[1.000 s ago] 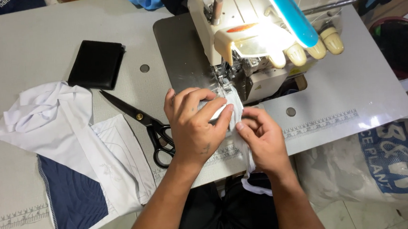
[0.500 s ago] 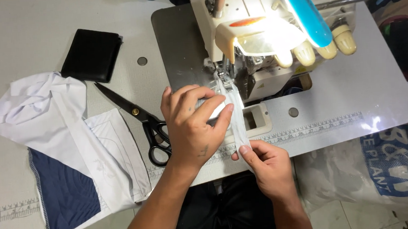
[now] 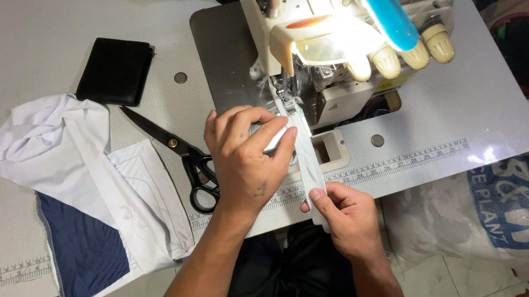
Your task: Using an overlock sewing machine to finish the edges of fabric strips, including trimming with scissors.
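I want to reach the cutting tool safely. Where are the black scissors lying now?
In the head view, the black scissors lie on the table just beside the left hand, between it and the white and navy cloth, below the black wallet.

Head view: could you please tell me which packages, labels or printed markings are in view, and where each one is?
Plastic sack: lower right, below the table edge; translucent white with blue print.
Ruler strip: along the table's front edge; clear with dark marks.
Warning label: on the sewing machine; small, yellow.
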